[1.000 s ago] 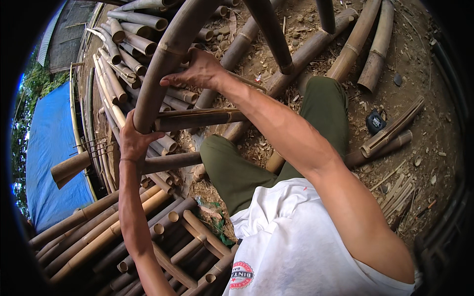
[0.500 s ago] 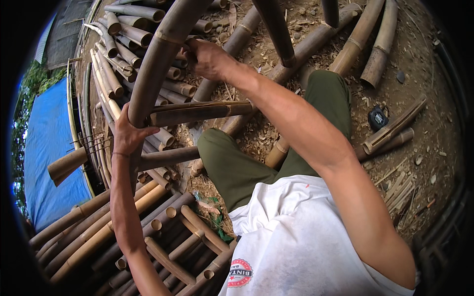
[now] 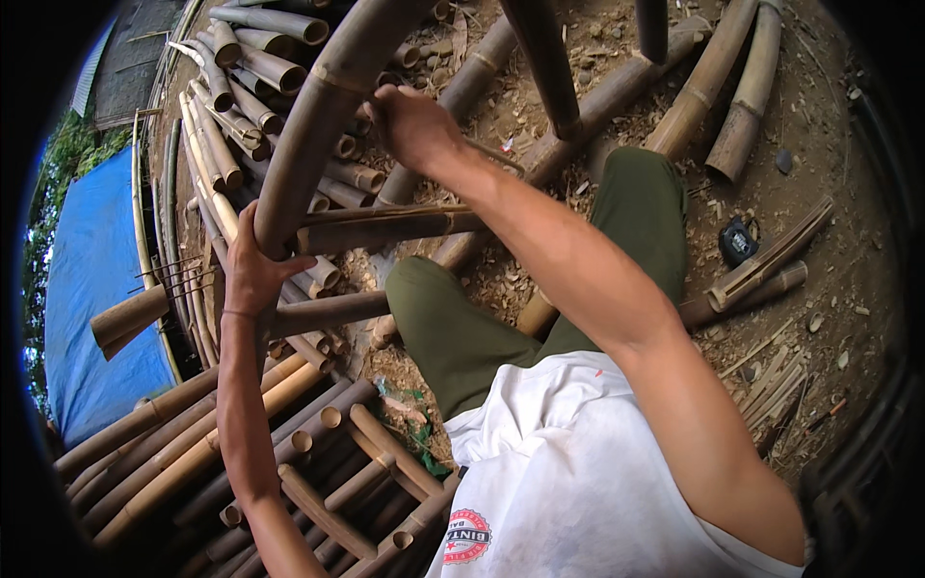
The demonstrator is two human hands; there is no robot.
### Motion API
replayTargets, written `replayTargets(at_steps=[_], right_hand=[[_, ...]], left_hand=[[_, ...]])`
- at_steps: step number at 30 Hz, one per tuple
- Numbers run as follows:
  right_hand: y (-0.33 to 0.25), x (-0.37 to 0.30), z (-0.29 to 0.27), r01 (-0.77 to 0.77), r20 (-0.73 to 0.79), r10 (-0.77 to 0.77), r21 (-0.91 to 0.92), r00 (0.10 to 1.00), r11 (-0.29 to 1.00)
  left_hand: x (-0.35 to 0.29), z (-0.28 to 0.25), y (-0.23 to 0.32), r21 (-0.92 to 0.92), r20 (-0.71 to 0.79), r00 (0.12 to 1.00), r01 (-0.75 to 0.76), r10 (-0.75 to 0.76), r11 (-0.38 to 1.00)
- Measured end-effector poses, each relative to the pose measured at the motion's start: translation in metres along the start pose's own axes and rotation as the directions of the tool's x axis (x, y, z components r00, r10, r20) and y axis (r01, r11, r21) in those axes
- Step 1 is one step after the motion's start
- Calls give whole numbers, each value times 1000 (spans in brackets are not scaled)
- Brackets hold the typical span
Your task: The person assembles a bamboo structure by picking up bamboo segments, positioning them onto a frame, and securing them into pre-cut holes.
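A thick brown bamboo pole (image 3: 313, 120) rises at a slant in front of me. My left hand (image 3: 255, 265) grips its lower part, with the thumb spread across toward a split bamboo crosspiece (image 3: 385, 227) that meets the pole there. Beyond the crosspiece, my right hand (image 3: 419, 130) is closed close against the pole's right side. What its curled fingers hold, if anything, is hidden. A thin stick-like piece (image 3: 499, 158) shows beside the right wrist; whether it is in that hand I cannot tell. A second bamboo rail (image 3: 332, 310) runs below the crosspiece.
Cut bamboo lengths (image 3: 265, 67) are piled at upper left, and bamboo frames (image 3: 332, 511) lie at lower left. A blue tarp (image 3: 92, 299) is beyond. On the right, a dark tape measure (image 3: 738, 241) lies beside a split bamboo piece (image 3: 771, 255). Wood chips litter the ground.
The right hand has shifted slightly right and down, and a thin stick-like piece now shows beside its wrist. The left hand keeps its grip while the pole appears slightly further right.
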State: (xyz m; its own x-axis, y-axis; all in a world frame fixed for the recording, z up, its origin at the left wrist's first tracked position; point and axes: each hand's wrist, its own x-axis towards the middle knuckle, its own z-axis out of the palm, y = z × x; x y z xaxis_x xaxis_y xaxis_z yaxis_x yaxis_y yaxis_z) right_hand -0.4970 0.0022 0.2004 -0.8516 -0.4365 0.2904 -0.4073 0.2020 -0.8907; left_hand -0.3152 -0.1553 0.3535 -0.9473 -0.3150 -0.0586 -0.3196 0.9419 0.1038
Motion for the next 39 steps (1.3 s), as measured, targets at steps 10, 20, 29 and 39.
replayTargets(at_steps=[10, 20, 29, 39], right_hand=[[-32, 41, -62, -220, 140, 342, 953, 929, 210], [10, 62, -56, -102, 35, 239, 957, 970, 271], [0, 46, -57, -189, 178, 132, 979, 975, 75], [0, 51, -59, -210, 182, 196, 969, 964, 131]], left_hand=[[-7, -2, -1, -72, 27, 999, 48, -47, 996], [-12, -1, 2, 22, -54, 997, -49, 51, 999], [-25, -5, -13, 49, 22, 999, 26, -27, 998], [-27, 9, -22, 56, -121, 992, -36, 42, 998]])
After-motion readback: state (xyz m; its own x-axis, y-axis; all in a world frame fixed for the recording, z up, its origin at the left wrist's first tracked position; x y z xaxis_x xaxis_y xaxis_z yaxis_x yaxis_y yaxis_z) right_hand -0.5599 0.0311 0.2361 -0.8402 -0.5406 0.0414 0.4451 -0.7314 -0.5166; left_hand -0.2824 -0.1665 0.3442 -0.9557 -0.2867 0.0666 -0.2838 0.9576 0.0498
